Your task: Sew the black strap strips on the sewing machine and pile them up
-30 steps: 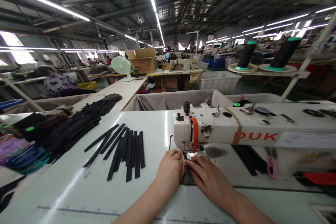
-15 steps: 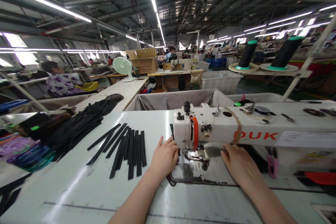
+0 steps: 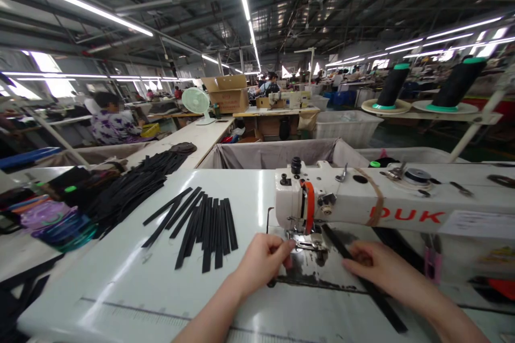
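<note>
My right hand (image 3: 386, 267) lies on a long black strip (image 3: 374, 289) that runs diagonally across the sewing machine's bed, from near the presser foot (image 3: 306, 245) towards the front right. My left hand (image 3: 263, 262) is curled beside the presser foot, its fingertips pinched together with nothing visible in them. Above both hands stands the white industrial sewing machine head (image 3: 341, 198), with its orange-red guard and red lettering. Left of it, several black strips (image 3: 205, 230) lie side by side on the white table (image 3: 120, 284).
A larger heap of black strips (image 3: 129, 190) and colourful plastic pieces (image 3: 56, 222) lie further left. Beyond the table are a fabric-lined bin (image 3: 273, 154), a white crate (image 3: 346, 128), black thread cones (image 3: 458, 83) and a fan (image 3: 196, 102). A co-worker (image 3: 115, 126) sits at back left.
My hands were together at the presser foot, then parted. Now the left hand is back beside the foot, and the right hand lies on a black strip across the bed. The view has tilted slightly.
</note>
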A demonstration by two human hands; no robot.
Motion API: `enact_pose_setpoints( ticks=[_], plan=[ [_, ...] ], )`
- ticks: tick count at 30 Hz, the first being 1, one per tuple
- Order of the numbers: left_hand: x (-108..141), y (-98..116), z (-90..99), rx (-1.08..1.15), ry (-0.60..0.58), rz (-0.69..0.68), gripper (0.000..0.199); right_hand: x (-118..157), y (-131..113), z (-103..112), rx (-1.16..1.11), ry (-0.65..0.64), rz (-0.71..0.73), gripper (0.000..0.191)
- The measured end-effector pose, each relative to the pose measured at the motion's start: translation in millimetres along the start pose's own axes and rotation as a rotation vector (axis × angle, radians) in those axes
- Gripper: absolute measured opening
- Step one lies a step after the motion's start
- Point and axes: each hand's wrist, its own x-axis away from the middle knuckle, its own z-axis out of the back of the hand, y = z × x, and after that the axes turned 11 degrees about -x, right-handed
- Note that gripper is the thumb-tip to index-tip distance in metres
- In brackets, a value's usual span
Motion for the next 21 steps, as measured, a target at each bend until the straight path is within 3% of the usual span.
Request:
enact_pose_setpoints(
  ticks=[1,3,4,6,8,10,12,15,17,21],
  plan=[
    [1,2,-7.5,0.169,-0.126,0.025,0.046,5,-7,-4,-0.166,-0.165,0.009,0.023],
    [3,4,-16.9,0.428,-0.299,0.054,0.059,14,-21,-18,-0.384,-0.417,-0.041,0.026],
    [3,4,-18.5,0.494,-0.341,0.059,0.063,17,-28,-26,-0.436,-0.473,-0.045,0.027],
    [3,1,-15.7,0.505,-0.334,0.094,0.050,19,-39,-43,-0.509,-0.534,-0.013,0.026],
    [1,-5,-7.6,0.457,-0.254,0.145,0.036,17,-46,-55,-0.511,-0.433,0.117,0.028],
    [-2,-11,0.8,0.419,-0.172,0.186,0.030,13,-48,-60,-0.391,-0.212,0.337,0.034],
    [-5,-15,4.3,0.354,-0.116,0.214,0.022,11,-48,-60,-0.157,-0.037,0.621,0.032],
    [-10,-19,-2.5,0.221,-0.007,0.223,0.012,13,-49,-60,0.219,0.046,0.998,0.031],
    [-12,-19,-11.2,0.155,0.078,0.179,0.014,16,-51,-64,0.391,0.115,1.112,0.031],
    [-15,-19,-21.7,0.129,0.155,0.147,0.016,18,-57,-76,0.571,0.238,1.179,0.032]
  ],
)
